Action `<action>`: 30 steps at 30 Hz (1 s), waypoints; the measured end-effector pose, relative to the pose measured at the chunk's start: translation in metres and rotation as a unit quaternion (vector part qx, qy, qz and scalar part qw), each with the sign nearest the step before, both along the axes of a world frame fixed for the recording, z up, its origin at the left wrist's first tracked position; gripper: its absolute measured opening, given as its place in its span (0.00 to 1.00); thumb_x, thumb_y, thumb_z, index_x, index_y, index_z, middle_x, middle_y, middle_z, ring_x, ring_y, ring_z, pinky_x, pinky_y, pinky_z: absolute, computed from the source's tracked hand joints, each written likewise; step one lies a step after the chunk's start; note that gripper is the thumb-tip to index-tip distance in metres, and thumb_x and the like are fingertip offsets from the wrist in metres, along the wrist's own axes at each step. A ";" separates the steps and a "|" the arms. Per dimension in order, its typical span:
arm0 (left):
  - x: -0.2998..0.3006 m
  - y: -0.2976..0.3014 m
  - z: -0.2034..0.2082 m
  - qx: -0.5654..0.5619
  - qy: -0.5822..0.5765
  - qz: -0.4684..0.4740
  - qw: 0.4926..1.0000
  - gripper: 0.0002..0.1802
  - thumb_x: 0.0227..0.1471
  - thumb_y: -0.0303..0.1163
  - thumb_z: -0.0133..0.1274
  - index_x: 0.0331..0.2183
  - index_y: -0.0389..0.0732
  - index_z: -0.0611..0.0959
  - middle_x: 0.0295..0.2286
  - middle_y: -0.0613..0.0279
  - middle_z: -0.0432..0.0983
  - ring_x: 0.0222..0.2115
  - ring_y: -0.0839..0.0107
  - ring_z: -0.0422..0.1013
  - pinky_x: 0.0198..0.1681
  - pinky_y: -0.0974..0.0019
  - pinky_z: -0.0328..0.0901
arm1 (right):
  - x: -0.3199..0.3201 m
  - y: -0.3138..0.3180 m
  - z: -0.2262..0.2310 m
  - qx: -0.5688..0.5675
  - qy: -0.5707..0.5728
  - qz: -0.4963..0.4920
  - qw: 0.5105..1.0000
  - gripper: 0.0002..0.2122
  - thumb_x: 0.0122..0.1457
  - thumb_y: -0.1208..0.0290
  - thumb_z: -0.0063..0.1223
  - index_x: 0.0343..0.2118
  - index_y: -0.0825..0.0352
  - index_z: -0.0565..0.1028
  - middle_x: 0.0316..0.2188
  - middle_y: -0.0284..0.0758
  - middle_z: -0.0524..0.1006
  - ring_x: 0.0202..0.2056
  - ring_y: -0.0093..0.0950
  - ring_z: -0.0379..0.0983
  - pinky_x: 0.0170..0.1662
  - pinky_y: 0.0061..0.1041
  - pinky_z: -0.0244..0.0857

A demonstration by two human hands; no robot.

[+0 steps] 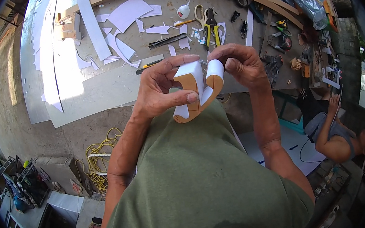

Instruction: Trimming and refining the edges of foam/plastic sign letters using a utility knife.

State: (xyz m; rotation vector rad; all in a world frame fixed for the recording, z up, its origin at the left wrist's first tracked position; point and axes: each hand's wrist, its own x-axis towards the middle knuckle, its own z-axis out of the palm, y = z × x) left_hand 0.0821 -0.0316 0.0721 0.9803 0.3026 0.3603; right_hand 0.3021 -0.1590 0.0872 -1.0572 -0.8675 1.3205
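Note:
Above the near edge of the workbench I hold a letter-like curved block (195, 95) with a tan face and white side walls. My left hand (155, 88) is closed round its straight upper part, the thumb pressed on the tan face and the fingers along the top. My right hand (246, 68) has bent fingers and thumb at the block's curled right end, touching its white wall. Just beyond the hands lie yellow-handled pliers (211, 30), beige-handled scissors (200, 15) and a yellow cutter knife (149, 65).
White cut-offs (129, 13) and long pale sheets (93, 25) cover the bench's left part. A small white bottle (183, 11) stands at the back. Loose tools lie to the right. A yellow cable (96, 156) is coiled on the floor; another person (331, 134) sits at right.

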 end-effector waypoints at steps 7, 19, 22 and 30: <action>0.002 -0.001 -0.011 -0.060 -0.003 -0.020 0.998 0.43 0.32 0.29 0.75 0.53 0.32 0.76 0.44 0.55 0.79 0.45 0.67 0.75 0.53 0.62 0.67 | -0.007 -0.001 -0.014 0.013 0.090 0.029 0.995 0.21 0.58 0.61 0.61 0.45 0.76 0.76 0.35 0.39 0.79 0.33 0.25 0.76 0.31 0.24 0.74; 0.003 -0.001 -0.013 -0.080 0.012 -0.038 0.996 0.44 0.29 0.28 0.76 0.52 0.33 0.77 0.47 0.55 0.77 0.46 0.67 0.74 0.54 0.61 0.67 | -0.007 -0.002 -0.013 -0.020 0.137 0.056 0.989 0.21 0.57 0.60 0.63 0.44 0.76 0.77 0.34 0.37 0.79 0.30 0.21 0.73 0.28 0.19 0.67; 0.002 -0.001 -0.014 -0.058 -0.012 -0.051 0.997 0.39 0.34 0.26 0.73 0.52 0.33 0.77 0.47 0.55 0.76 0.47 0.69 0.74 0.52 0.63 0.68 | -0.007 -0.004 -0.016 -0.008 0.122 0.051 0.991 0.21 0.57 0.60 0.63 0.43 0.75 0.77 0.34 0.37 0.79 0.30 0.21 0.73 0.28 0.19 0.67; 0.003 -0.005 -0.003 0.069 0.011 0.019 0.997 0.49 0.36 0.25 0.72 0.59 0.32 0.67 0.42 0.54 0.81 0.45 0.69 0.76 0.52 0.64 0.68 | -0.006 -0.007 0.000 -0.004 0.026 -0.010 1.000 0.31 0.54 0.56 0.66 0.53 0.75 0.72 0.39 0.37 0.78 0.35 0.22 0.74 0.37 0.21 0.69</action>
